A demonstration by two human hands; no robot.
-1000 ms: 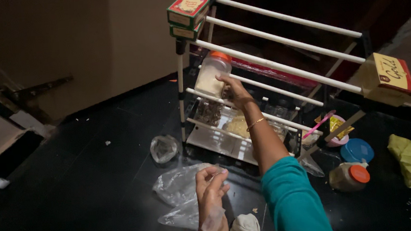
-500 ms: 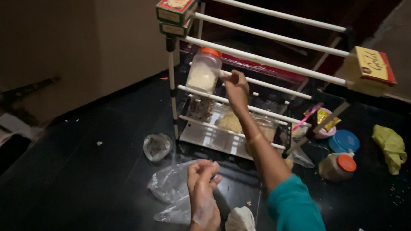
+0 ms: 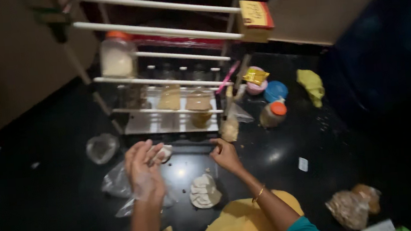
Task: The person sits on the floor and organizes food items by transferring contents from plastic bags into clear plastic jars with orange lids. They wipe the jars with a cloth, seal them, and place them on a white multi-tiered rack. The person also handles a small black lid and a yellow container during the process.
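Left hand pinches a clear plastic bag; right hand loosely curled, empty. Jar holds white powder.

small pale lump: we pinch it in our raised left hand | crumpled clear plastic bag: limp on the black floor, just beneath that hand | right hand: curled, low over floor
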